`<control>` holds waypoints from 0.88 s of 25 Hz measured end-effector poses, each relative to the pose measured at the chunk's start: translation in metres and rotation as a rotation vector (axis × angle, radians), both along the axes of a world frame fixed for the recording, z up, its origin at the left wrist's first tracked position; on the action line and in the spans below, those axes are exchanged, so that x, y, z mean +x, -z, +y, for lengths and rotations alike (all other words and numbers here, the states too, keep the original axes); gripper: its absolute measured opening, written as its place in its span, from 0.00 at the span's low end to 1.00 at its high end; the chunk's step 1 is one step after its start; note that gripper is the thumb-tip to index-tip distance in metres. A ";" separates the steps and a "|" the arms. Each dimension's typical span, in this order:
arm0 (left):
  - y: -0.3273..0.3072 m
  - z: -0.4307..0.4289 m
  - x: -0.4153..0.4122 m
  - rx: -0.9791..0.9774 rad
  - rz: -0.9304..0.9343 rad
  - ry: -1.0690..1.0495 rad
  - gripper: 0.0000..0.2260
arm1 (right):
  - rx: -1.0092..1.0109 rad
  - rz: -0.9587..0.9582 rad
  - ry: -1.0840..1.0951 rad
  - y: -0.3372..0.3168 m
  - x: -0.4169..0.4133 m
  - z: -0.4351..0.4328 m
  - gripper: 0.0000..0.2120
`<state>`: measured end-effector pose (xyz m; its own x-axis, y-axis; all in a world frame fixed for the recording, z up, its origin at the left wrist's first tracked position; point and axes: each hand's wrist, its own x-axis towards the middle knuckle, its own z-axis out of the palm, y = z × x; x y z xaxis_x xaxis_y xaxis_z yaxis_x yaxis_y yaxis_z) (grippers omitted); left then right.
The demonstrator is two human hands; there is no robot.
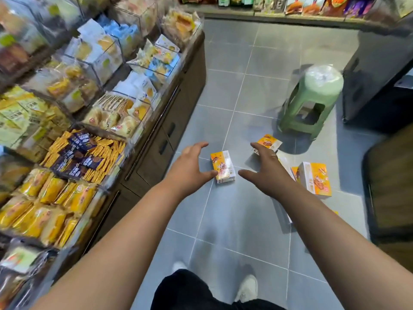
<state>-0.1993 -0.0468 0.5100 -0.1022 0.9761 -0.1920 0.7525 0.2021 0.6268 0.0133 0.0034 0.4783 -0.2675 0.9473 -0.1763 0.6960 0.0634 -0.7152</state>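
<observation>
Head view looks down at 2 bare forearms stretched over a grey tiled floor (245, 90) in a shop aisle. Between the hands a small orange-and-white cardboard box (223, 167) lies on the tiles, its printed face up and its long side pointing away from the person.

The left hand (191, 167) is released, fingers spread and straight, holding nothing. Its thumb tip meets the box's left edge in the picture, though I cannot tell whether it truly touches. The right hand (267, 167) is likewise released and spread, its thumb pointing at the box's right side with a gap of bare floor between them; a ring shows on 1 finger.

Beyond the right hand 2 more boxes of the same print sit on the floor: a flat orange box (269, 142) past the fingertips and an upright orange box (316, 178) to the right. A pale green plastic stool (312, 101) stands farther back. A dark shelf unit (169, 117) on the left carries wrapped yellow snack packets. White shoes (247, 287) show below.
</observation>
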 end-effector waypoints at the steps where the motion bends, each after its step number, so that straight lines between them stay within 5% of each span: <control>1: 0.006 0.019 -0.009 -0.007 0.004 0.012 0.34 | -0.012 0.006 0.012 0.007 -0.007 0.016 0.39; 11: 0.096 0.237 -0.100 -0.074 0.071 0.213 0.36 | -0.074 0.071 0.355 0.104 -0.103 0.172 0.41; 22: 0.329 0.396 -0.142 -0.107 0.075 0.273 0.36 | -0.130 -0.046 0.646 0.352 -0.135 0.287 0.49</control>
